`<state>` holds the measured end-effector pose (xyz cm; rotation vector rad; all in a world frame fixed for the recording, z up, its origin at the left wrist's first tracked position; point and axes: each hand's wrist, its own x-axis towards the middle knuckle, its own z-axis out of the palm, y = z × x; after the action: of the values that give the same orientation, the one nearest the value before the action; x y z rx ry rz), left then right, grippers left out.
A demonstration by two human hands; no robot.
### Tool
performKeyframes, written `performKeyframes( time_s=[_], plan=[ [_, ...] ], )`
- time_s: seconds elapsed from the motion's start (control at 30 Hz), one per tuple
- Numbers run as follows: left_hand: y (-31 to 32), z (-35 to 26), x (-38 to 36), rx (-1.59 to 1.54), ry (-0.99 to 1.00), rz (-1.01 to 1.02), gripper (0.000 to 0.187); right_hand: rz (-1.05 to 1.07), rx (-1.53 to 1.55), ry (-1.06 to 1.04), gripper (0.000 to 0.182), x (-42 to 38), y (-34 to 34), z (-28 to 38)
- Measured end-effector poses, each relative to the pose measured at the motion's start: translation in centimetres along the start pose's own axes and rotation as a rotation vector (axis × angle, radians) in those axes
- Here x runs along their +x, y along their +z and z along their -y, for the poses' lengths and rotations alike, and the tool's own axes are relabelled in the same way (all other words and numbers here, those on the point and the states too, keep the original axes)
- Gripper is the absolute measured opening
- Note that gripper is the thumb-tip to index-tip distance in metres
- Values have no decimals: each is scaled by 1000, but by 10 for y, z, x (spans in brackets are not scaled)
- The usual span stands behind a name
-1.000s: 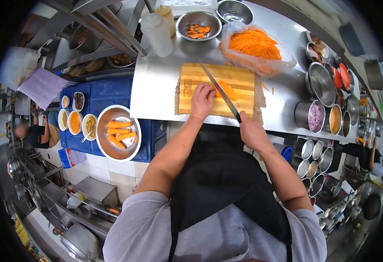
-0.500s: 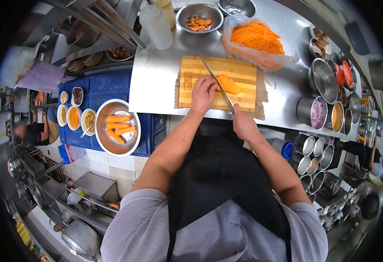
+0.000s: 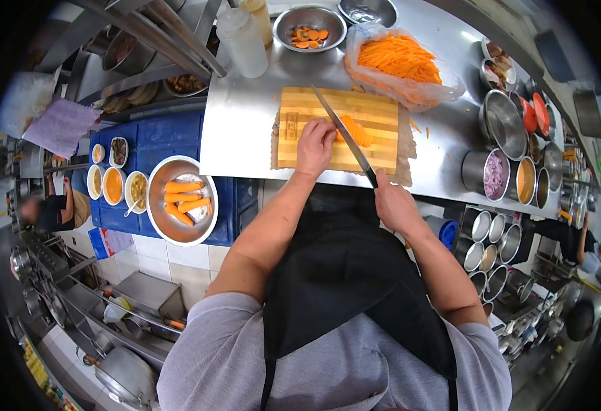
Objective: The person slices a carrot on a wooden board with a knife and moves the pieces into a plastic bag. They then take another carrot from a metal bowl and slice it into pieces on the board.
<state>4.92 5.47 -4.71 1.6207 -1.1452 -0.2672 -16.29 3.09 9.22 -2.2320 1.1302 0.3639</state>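
On the striped wooden cutting board (image 3: pixel 300 103) lies a small pile of sliced carrot (image 3: pixel 356 131). My left hand (image 3: pixel 315 144) is bent over the board at the left of the knife blade, its fingers curled together on a carrot piece that they mostly hide. My right hand (image 3: pixel 398 205) is wrapped round the handle of a long knife (image 3: pixel 345 130), low at the board's front edge. The blade slants up and to the left across the board, between my left fingers and the slices. A brown cloth (image 3: pixel 405 161) shows under the board.
A plastic bag of shredded carrot (image 3: pixel 400 61) lies behind the board, beside a bowl of carrot rounds (image 3: pixel 309 35). Left, a steel bowl (image 3: pixel 160 222) holds several peeled carrots. Pots, one with chopped onion (image 3: pixel 496 176), stand right. A person (image 3: pixel 54 209) is far left, another (image 3: pixel 574 241) far right.
My right hand has moved right and slightly down with the knife handle, pulling the blade back. My left hand stays at about the same spot on the board. The whole view has shifted slightly.
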Motion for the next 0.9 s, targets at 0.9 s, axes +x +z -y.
performKeyframes(
  time_s=[0.9],
  plan=[
    [1,-3,0,-89,-79,-3,16,-32,-15,-12,17,9,1,-3]
  ],
)
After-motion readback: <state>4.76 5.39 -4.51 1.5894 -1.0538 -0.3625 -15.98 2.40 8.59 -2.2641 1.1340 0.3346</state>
